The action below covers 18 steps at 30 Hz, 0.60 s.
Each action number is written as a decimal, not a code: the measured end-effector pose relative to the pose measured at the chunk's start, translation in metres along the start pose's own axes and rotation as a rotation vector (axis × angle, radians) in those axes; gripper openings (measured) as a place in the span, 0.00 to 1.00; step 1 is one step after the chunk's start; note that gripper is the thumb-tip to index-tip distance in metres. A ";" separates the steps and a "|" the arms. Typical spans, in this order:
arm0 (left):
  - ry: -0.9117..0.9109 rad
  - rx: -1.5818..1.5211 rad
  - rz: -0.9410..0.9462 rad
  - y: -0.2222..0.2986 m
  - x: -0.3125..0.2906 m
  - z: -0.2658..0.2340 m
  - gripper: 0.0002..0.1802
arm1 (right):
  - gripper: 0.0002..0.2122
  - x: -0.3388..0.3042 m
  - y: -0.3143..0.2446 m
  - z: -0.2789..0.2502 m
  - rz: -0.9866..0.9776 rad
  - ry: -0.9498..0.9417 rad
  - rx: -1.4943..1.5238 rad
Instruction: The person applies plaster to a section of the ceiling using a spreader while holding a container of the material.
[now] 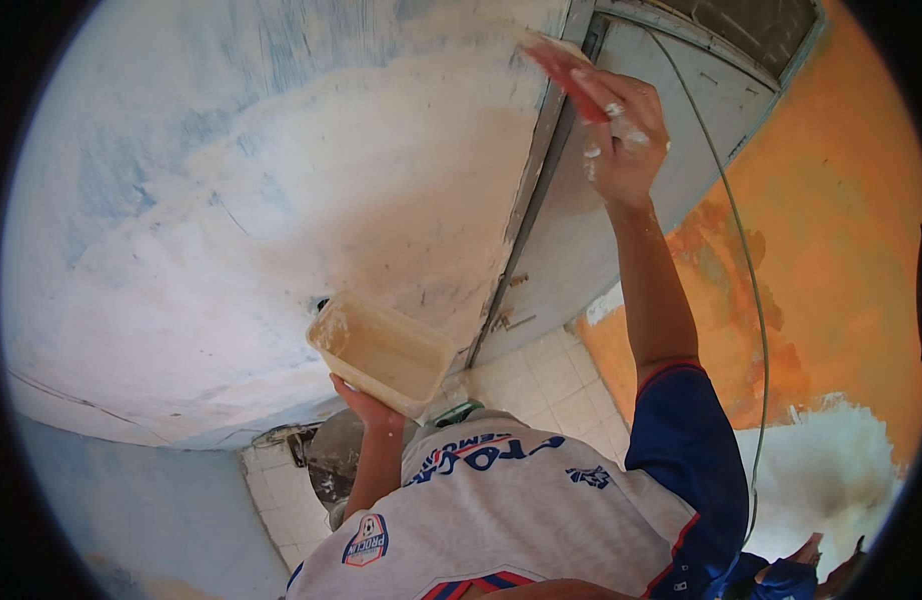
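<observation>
My left hand supports a cream-coloured rectangular plastic tub from below, its fingers around the near side. Whitish residue coats the tub's inside walls. Raised high, my right hand grips a flat red scraper, blurred by motion, with a pale smear at its far end. White compound spots the fingers and knuckles. The scraper is close to the wall beside the door frame; I cannot tell whether it touches. That wall is patchy white over blue, with streaks near the top.
A grey metal door in its frame stands right of the wall. A thin cable hangs in front of the orange wall. White floor tiles lie below, and a dirty round bucket-like object stands near my left forearm.
</observation>
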<state>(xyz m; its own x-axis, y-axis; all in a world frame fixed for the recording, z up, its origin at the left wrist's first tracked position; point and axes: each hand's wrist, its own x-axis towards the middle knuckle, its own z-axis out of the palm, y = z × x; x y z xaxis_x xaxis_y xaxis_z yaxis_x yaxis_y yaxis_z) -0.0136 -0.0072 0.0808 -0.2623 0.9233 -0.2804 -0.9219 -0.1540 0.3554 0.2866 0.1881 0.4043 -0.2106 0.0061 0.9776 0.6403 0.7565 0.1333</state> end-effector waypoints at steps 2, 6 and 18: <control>0.011 -0.006 -0.003 0.000 0.002 -0.004 0.41 | 0.25 0.002 -0.006 0.006 -0.083 -0.042 -0.031; 0.018 -0.006 0.006 0.000 0.003 -0.008 0.42 | 0.23 -0.001 -0.018 0.024 -0.097 -0.069 -0.203; -0.004 -0.015 0.042 -0.001 0.002 0.006 0.41 | 0.22 -0.004 -0.021 0.001 -0.062 -0.029 -0.079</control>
<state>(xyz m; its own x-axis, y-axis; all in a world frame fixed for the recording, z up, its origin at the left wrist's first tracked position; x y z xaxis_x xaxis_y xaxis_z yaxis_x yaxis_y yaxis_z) -0.0111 -0.0036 0.0848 -0.2995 0.9173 -0.2625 -0.9146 -0.1976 0.3529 0.2737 0.1731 0.3979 -0.2723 -0.0192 0.9620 0.6815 0.7019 0.2069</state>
